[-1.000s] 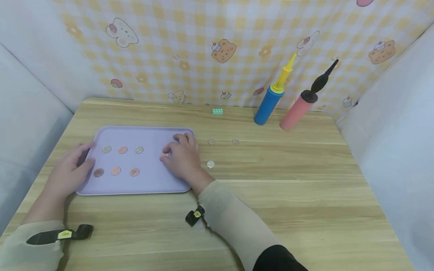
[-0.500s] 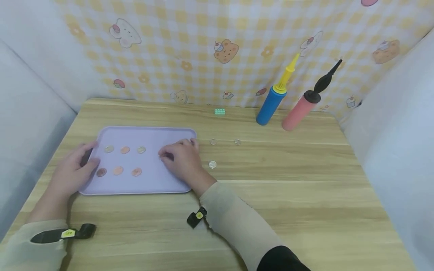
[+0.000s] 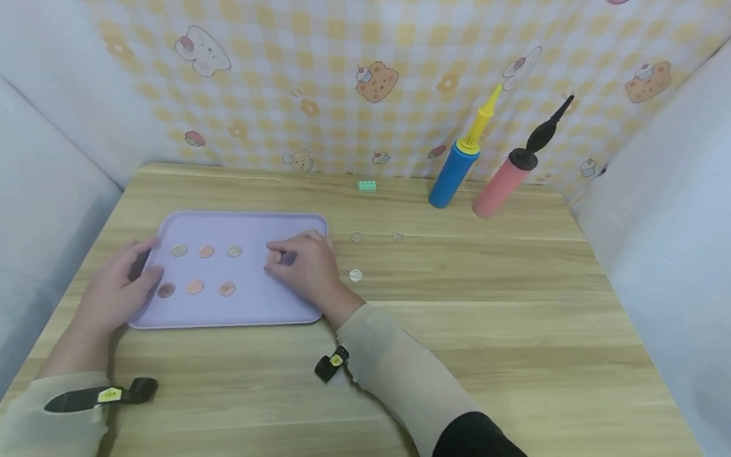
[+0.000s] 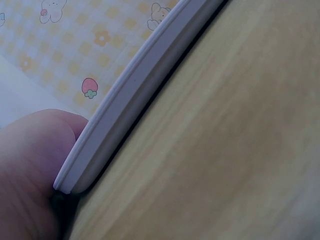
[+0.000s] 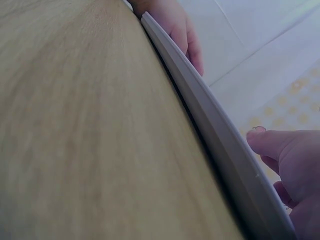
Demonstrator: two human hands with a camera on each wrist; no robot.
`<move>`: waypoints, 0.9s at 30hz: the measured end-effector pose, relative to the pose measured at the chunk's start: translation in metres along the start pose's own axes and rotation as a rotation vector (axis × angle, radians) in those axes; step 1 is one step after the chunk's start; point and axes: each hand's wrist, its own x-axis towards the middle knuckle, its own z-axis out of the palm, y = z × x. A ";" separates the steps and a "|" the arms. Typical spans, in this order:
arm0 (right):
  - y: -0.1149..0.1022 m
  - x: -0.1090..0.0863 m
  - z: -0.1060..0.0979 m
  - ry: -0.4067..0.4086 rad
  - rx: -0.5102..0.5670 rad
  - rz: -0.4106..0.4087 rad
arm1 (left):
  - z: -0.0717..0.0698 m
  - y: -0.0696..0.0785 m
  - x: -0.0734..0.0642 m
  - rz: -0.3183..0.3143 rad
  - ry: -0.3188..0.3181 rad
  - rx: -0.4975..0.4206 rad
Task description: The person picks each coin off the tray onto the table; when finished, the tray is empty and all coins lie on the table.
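Observation:
A pale purple tray [image 3: 268,304] lies on the wooden table, seen whole in the head view. On its left half two rows of coins are laid out: a silver coin [image 3: 179,251], a copper coin [image 3: 206,252] and another silver one behind, three copper-toned ones in front. My left hand [image 3: 117,289] rests on the tray's left rim, thumb and index finger spread over it; its other fingers are hidden. Over the right half, my right hand [image 3: 308,266] pinches a copper-coloured coin [image 3: 274,257] between thumb and index finger, mostly covered by the fingertips.
Right of the tray lie three silver coins, the nearest coin [image 3: 355,275] closest to my right wrist. A mint-green toy brick [image 3: 367,185] sits at the back edge. Behind right stand a blue and yellow hand pump [image 3: 454,166] and a pink and black hand pump [image 3: 505,181].
My right hand stays over the tray's right part. Its index finger has straightened out above the pinched coin, and the other fingers have drawn in. My left hand and the laid-out coins stay put.

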 end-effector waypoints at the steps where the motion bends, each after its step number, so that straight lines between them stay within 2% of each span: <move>1: 0.000 0.000 -0.001 -0.005 0.009 0.001 | 0.000 0.000 0.001 0.002 -0.003 -0.001; 9: -0.001 -0.001 -0.004 -0.039 0.065 0.007 | -0.001 -0.001 0.001 -0.008 -0.005 0.001; 22: 0.001 -0.002 -0.005 -0.005 0.184 0.001 | 0.000 0.003 -0.002 -0.018 0.006 0.010; 27: 0.004 -0.004 -0.005 0.020 0.178 -0.073 | 0.000 0.004 -0.002 -0.017 0.010 0.004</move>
